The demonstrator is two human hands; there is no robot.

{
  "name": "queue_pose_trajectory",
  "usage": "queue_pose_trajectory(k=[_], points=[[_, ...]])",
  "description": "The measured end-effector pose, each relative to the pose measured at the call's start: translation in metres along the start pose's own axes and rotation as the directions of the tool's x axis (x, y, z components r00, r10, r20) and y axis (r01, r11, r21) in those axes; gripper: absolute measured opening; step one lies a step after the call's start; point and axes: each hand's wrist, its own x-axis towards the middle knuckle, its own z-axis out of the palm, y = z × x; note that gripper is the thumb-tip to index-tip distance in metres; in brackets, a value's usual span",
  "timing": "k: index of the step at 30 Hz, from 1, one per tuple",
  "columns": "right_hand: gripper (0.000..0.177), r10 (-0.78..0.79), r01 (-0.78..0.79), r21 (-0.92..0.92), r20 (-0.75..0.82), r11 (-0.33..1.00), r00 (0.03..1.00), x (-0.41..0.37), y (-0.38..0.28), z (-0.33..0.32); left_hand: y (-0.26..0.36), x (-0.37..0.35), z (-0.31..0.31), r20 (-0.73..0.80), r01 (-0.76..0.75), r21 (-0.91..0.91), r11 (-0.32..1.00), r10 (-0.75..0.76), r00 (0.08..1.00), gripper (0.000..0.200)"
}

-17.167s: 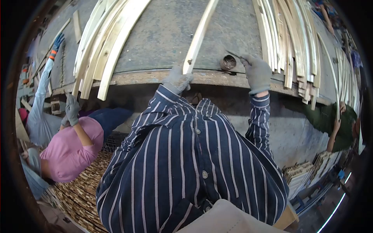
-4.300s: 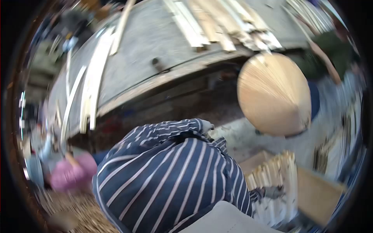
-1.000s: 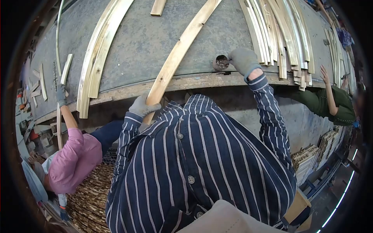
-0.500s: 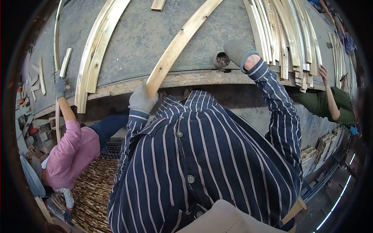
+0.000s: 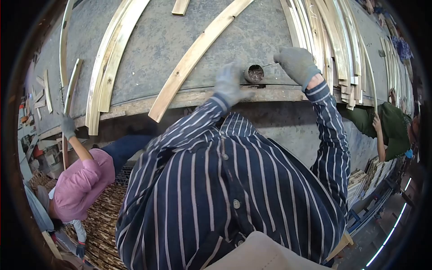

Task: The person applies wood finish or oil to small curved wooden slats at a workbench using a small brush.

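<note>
My right hand (image 5: 297, 65), in a grey glove, is closed around the end of a thin stick (image 5: 270, 64) that points left toward a small round can (image 5: 254, 74) with brownish stuff inside. My left hand (image 5: 230, 83), also gloved and a little blurred, is over the table's near edge just left of the can, thumb apart from the fingers and nothing seen in it. A long wooden strip (image 5: 191, 54) with dark knots lies slantwise to the left of that hand, its near end jutting past the edge.
More strips (image 5: 110, 58) lie at the left, and a stack of strips (image 5: 337, 40) at the right. A short wood piece (image 5: 180, 6) is at the far side of the table (image 5: 153, 67). A person in pink (image 5: 85, 180) works at left, another in green (image 5: 391, 130) at right.
My left hand has let go of the long strip and moved right toward the can. The strip now rests on the table. My right hand has shifted right, away from the can.
</note>
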Motion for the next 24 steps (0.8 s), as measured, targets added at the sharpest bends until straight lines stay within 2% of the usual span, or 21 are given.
queue_pose_trajectory(k=[2, 4, 6, 7, 8, 10, 11, 12, 13, 14, 15, 16, 18, 19, 20, 21, 22, 23, 24], points=[[0.014, -0.005, 0.005, 0.011, 0.007, 1.000, 1.000, -0.013, 0.001, -0.003, -0.005, 0.022, 0.046, -0.030, -0.051, -0.005, 0.999, 0.051, 0.998, 0.093], [0.016, -0.017, 0.016, 0.025, 0.012, 1.000, 1.000, -0.024, 0.000, -0.007, -0.001, 0.033, 0.042, -0.061, -0.097, -0.005, 0.995, 0.097, 0.993, 0.090], [0.018, -0.056, 0.052, -0.053, -0.080, 0.997, 0.995, -0.031, 0.000, -0.014, -0.003, 0.040, 0.030, 0.141, 0.015, -0.181, 0.983, 0.011, 0.990, 0.075], [0.018, -0.059, 0.055, -0.055, -0.084, 0.997, 0.995, -0.031, -0.002, -0.019, -0.013, 0.041, 0.021, 0.282, 0.156, -0.542, 0.825, 0.004, 0.959, 0.067], [0.020, -0.125, 0.114, -0.082, -0.144, 0.990, 0.982, -0.028, -0.006, -0.026, -0.022, 0.042, 0.011, 0.277, 0.157, -0.540, 0.827, -0.001, 0.961, 0.067], [0.022, -0.208, 0.189, -0.108, -0.206, 0.976, 0.956, -0.018, -0.019, -0.035, -0.025, 0.048, -0.030, 0.466, 0.212, -0.770, 0.602, 0.302, 0.832, 0.070], [0.023, -0.318, 0.290, -0.150, -0.222, 0.945, 0.922, -0.009, -0.027, -0.040, -0.029, 0.052, -0.042, 0.439, 0.066, -0.763, 0.643, 0.441, 0.783, 0.075], [0.024, -0.425, 0.386, -0.196, -0.232, 0.901, 0.875, 0.000, -0.036, -0.046, -0.028, 0.054, -0.055, 0.434, 0.063, -0.758, 0.649, 0.430, 0.791, 0.075], [0.024, -0.507, 0.463, -0.224, -0.224, 0.858, 0.832, 0.008, -0.045, -0.057, -0.025, 0.056, -0.069, 0.577, 0.230, -0.773, 0.591, 0.506, 0.641, 0.075], [0.024, -0.517, 0.469, -0.232, -0.228, 0.852, 0.825, 0.015, -0.054, -0.063, -0.022, 0.056, -0.081, 0.670, 0.398, -0.742, 0.539, 0.586, 0.456, 0.075], [0.023, -0.611, 0.546, -0.289, -0.230, 0.786, 0.758, 0.021, -0.062, -0.067, -0.023, 0.054, -0.088, 0.686, 0.482, -0.723, 0.495, 0.602, 0.410, 0.074], [0.023, -0.697, 0.614, -0.344, -0.224, 0.710, 0.681, 0.025, -0.066, -0.069, -0.023, 0.052, -0.093, 0.684, 0.481, -0.725, 0.492, 0.598, 0.419, 0.074], [0.023, -0.698, 0.638, -0.282, -0.284, 0.716, 0.658, 0.031, -0.069, -0.064, -0.024, 0.047, -0.101, 0.605, 0.336, -0.796, 0.503, 0.650, 0.460, 0.068], [0.023, -0.686, 0.645, -0.234, -0.257, 0.728, 0.681, 0.036, -0.069, -0.060, -0.026, 0.043, -0.104, 0.659, 0.343, -0.747, 0.569, 0.570, 0.490, 0.060], [0.022, -0.672, 0.647, -0.185, -0.230, 0.740, 0.704, 0.038, -0.069, -0.055, -0.027, 0.042, -0.105, 0.658, 0.344, -0.748, 0.568, 0.568, 0.494, 0.060], [0.022, -0.675, 0.649, -0.184, -0.228, 0.738, 0.702, 0.038, -0.070, -0.047, -0.028, 0.042, -0.105, 0.727, 0.275, -0.639, 0.718, 0.447, 0.521, 0.058], [0.022, -0.623, 0.607, -0.145, -0.223, 0.781, 0.749, 0.036, -0.070, -0.038, -0.028, 0.043, -0.107, 0.768, 0.210, -0.499, 0.841, 0.317, 0.557, 0.056], [0.021, -0.568, 0.559, -0.106, -0.215, 0.823, 0.795, 0.035, -0.071, -0.033, -0.028, 0.041, -0.107, 0.767, 0.211, -0.502, 0.839, 0.318, 0.558, 0.056], [0.021, -0.568, 0.559, -0.105, -0.210, 0.822, 0.796, 0.033, -0.073, -0.032, -0.024, 0.035, -0.109, 0.701, 0.160, -0.502, 0.850, 0.292, 0.651, 0.055]])
